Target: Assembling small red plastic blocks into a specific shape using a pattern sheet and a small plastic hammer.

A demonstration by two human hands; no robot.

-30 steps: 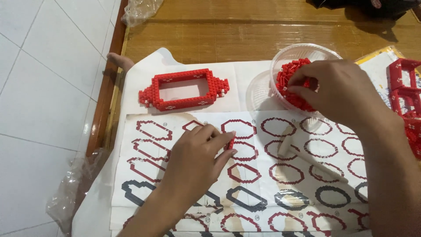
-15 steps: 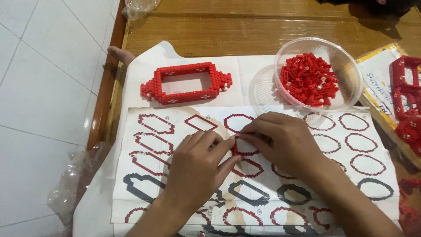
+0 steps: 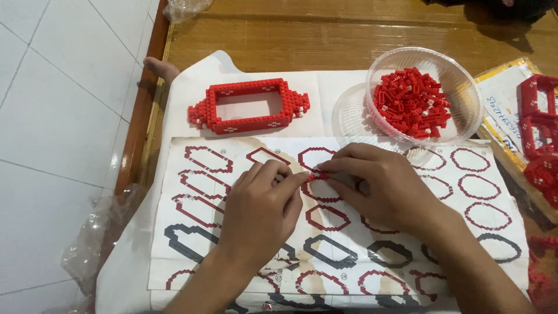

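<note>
printed sheet [image 3: 232, 174] – both hands' fingertips [image 3: 302, 176] pinching red piece [image 3: 312, 176]

Two bare forearms enter from six o'clock, sleeveless as far as the frame shows. The left hand [image 3: 261, 206] wears no ring or watch. The right hand [image 3: 386, 189] carries a thin dark ring on one finger, toward nine o'clock of its knuckles.

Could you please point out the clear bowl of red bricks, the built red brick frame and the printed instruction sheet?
clear bowl [image 3: 465, 75]: head view, on its bare right inner wall.
red brick frame [image 3: 247, 123]: head view, on its near long side.
instruction sheet [image 3: 505, 224]: head view, on white paper at its right edge.
</note>
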